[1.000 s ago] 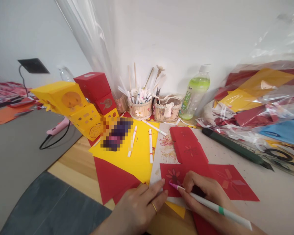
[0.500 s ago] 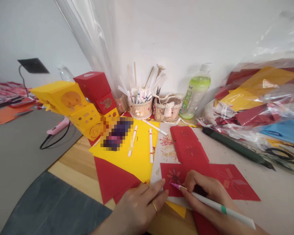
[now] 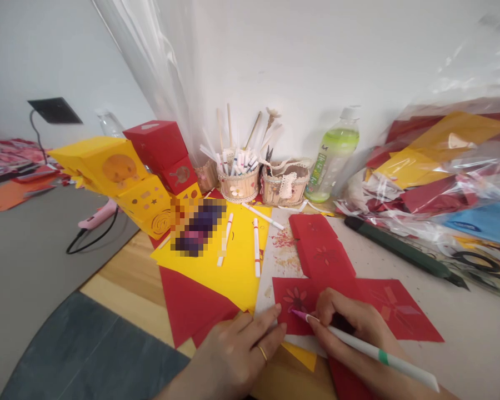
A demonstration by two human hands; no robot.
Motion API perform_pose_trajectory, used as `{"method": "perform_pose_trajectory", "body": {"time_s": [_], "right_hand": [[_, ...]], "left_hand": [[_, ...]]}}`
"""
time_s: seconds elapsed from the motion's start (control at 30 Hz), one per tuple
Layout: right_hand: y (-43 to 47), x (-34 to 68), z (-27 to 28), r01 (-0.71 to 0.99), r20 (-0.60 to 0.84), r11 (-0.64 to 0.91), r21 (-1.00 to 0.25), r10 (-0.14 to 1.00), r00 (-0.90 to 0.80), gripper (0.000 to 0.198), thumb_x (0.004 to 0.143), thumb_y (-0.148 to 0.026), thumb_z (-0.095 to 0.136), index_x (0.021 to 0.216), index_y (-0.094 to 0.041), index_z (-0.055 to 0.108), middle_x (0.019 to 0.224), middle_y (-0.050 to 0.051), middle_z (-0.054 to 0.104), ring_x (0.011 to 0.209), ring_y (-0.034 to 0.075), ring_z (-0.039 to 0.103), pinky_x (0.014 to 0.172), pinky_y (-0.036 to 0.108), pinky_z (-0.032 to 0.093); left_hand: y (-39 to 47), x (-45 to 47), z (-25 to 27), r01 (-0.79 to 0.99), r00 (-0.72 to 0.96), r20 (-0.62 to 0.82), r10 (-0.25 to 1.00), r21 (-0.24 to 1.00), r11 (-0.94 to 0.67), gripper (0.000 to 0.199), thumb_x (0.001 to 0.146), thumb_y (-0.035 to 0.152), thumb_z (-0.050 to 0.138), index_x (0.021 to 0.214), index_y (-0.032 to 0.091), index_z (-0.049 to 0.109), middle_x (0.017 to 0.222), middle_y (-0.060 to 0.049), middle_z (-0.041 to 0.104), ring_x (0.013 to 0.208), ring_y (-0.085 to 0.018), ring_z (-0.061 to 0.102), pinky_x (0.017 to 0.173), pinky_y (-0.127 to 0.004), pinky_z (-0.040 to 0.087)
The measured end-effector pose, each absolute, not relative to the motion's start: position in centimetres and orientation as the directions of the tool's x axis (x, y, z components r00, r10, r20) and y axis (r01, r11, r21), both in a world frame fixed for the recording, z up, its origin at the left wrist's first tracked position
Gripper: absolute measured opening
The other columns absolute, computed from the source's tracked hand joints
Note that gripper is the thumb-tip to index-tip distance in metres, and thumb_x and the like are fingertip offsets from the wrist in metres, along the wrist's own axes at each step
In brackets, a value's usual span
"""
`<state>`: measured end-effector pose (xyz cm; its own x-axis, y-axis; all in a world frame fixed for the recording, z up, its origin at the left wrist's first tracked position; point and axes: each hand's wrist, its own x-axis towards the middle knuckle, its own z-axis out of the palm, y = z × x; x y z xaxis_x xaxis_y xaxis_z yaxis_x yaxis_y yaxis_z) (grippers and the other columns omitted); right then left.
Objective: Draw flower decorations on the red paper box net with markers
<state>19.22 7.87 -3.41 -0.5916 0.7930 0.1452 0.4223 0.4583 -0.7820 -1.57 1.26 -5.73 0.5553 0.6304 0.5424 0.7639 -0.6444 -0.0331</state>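
My right hand (image 3: 354,322) grips a white marker pen (image 3: 358,345) with a green band and a purple tip. The tip touches the red paper cutout (image 3: 329,261) at the lower edge of a drawn flower (image 3: 295,299) on its left flap. Spread flat, my left hand (image 3: 241,344) rests with its fingertips on the left edge of that flap; a ring is on one finger. Other flower drawings show on the upper flaps, and a larger pattern (image 3: 394,308) is on the right flap. My right hand covers part of the cutout's middle.
Several markers, one a white marker (image 3: 256,247), lie on yellow paper (image 3: 237,283). Behind stand a marker basket (image 3: 238,186), a second basket (image 3: 285,189) and a green drink bottle (image 3: 337,150). Paper boxes (image 3: 120,166) stand left; a dark green cutter-like tool (image 3: 400,250) and scissors (image 3: 479,264) lie right.
The marker tip has shifted slightly to the right along the flower's lower edge, leaving a small purple mark. My left hand stays in place.
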Motion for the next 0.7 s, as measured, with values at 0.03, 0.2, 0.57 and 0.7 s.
{"method": "perform_pose_trajectory", "body": {"time_s": [0.03,0.2,0.57,0.7], "right_hand": [[7.88,19.27,-3.47,0.421,0.144,0.460,-0.782,0.790,-0.596,0.023,0.085,-0.024,0.050,0.064,-0.021,0.040,0.059,-0.003,0.052,0.051,0.010,0.047,0.044,0.019,0.035],[7.96,19.36,-3.57,0.435,0.129,0.449,-0.780,0.796,-0.591,0.022,0.086,-0.023,0.049,0.065,-0.021,0.041,0.059,-0.004,0.052,0.051,0.010,0.046,0.045,0.019,0.036],[7.82,19.63,-3.99,0.470,0.126,0.435,-0.768,0.822,-0.556,0.024,0.087,-0.027,0.049,0.066,-0.022,0.040,0.059,-0.004,0.051,0.051,0.010,0.045,0.045,0.020,0.036],[7.91,19.57,-3.81,0.476,0.104,0.413,-0.776,0.829,-0.549,0.024,0.087,-0.029,0.049,0.066,-0.022,0.040,0.059,-0.004,0.051,0.052,0.011,0.046,0.046,0.020,0.037]], "left_hand": [[1.26,-1.55,-5.73,0.765,0.553,0.546,0.629,-0.033,-0.643,0.031,0.093,0.011,0.032,0.103,0.011,0.062,0.112,-0.011,0.064,0.072,-0.014,0.065,0.057,-0.024,0.056],[1.27,-1.54,-5.92,0.777,0.543,0.549,0.635,-0.042,-0.628,0.030,0.093,0.011,0.034,0.102,0.013,0.062,0.111,-0.010,0.064,0.071,-0.014,0.065,0.055,-0.024,0.056],[1.27,-1.63,-5.21,0.762,0.565,0.520,0.641,-0.029,-0.647,0.033,0.094,0.011,0.030,0.104,0.011,0.061,0.113,-0.011,0.064,0.076,-0.014,0.065,0.062,-0.024,0.057],[1.30,-1.62,-5.02,0.766,0.557,0.522,0.646,-0.022,-0.643,0.033,0.094,0.011,0.030,0.103,0.011,0.062,0.111,-0.011,0.064,0.075,-0.013,0.066,0.061,-0.024,0.057]]}}
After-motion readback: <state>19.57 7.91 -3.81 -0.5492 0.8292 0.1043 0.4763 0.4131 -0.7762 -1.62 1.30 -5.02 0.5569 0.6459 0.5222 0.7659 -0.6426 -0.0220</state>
